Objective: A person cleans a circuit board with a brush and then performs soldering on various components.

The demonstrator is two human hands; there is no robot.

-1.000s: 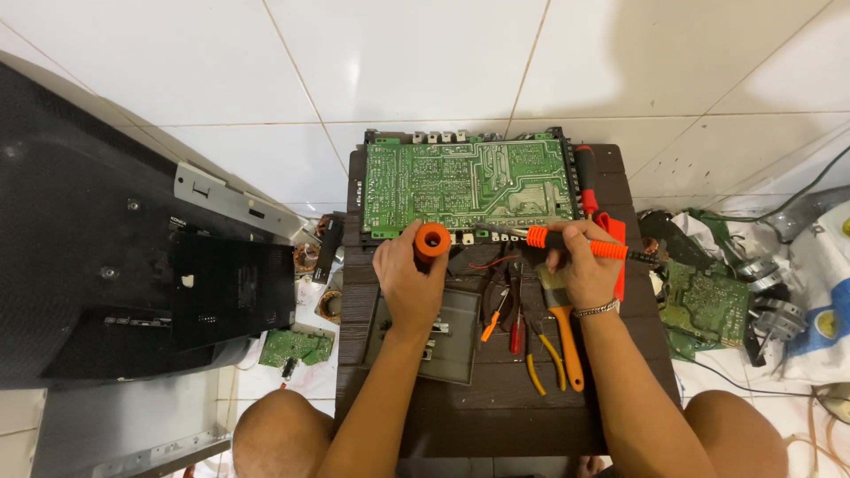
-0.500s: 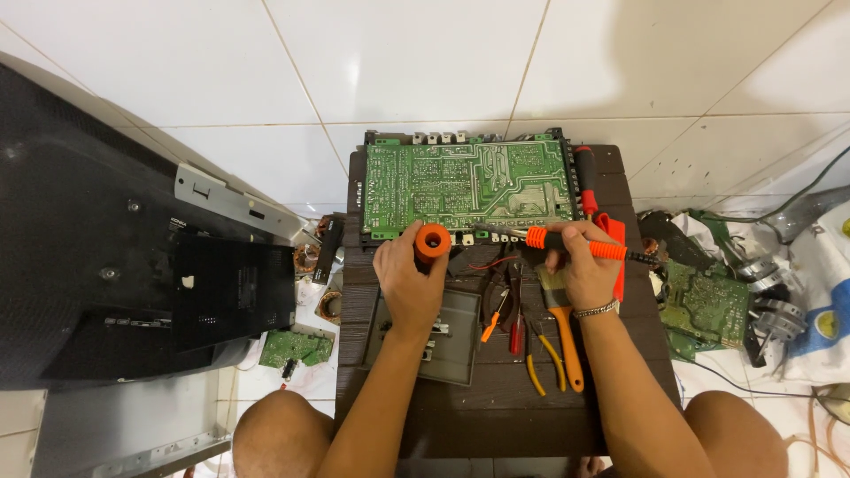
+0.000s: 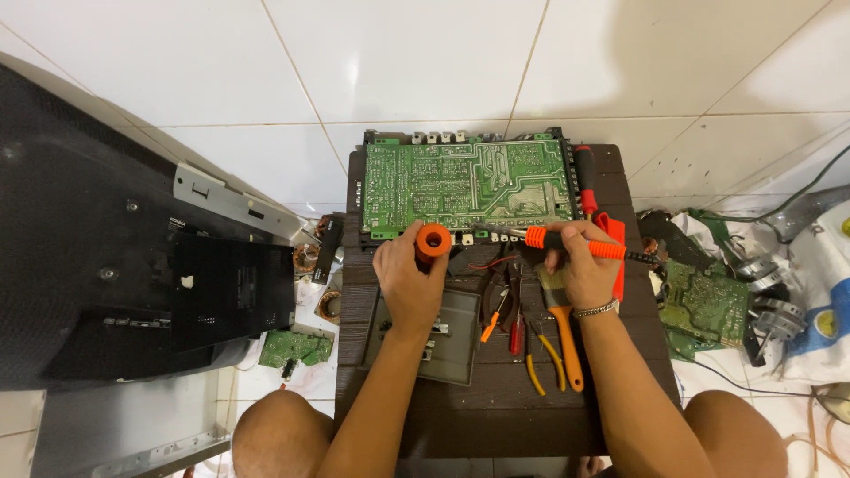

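Note:
A large green circuit board (image 3: 465,184) lies at the far end of a dark wooden stool top (image 3: 496,416). My left hand (image 3: 405,274) grips an upright tool with an orange round cap (image 3: 433,241) at the board's near edge. My right hand (image 3: 583,265) holds an orange-handled soldering iron (image 3: 567,241) sideways, its metal tip pointing left at the board's near edge.
Pliers, cutters and a brush with an orange handle (image 3: 567,341) lie on the stool beside a grey metal plate (image 3: 452,336). A black TV back panel (image 3: 115,257) lies on the floor at left. Green boards and parts (image 3: 699,301) clutter the right. My knees frame the stool.

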